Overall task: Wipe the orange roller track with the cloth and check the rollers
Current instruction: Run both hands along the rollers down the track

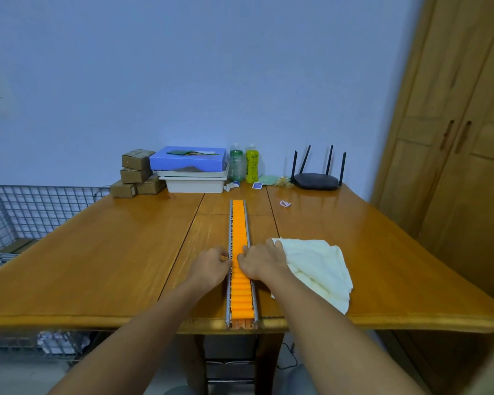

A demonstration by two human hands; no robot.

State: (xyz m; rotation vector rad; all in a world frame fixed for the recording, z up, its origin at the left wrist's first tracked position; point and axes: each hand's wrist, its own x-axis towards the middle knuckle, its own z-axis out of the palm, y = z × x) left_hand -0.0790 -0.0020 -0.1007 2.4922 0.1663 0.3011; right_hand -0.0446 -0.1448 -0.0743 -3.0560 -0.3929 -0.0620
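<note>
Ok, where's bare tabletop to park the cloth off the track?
Widest bare patch: table left of the roller track, below the cardboard boxes. Also right of the cloth, before the router. The back edge is crowded: bins, bottles.

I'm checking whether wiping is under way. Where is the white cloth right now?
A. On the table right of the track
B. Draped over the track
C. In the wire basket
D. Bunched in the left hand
A: the white cloth lies on the table right of the orange roller track, while both hands touch the track itself.

Hands [237,262] cover mid rollers — bottle labels [251,163] too small to read.
</note>
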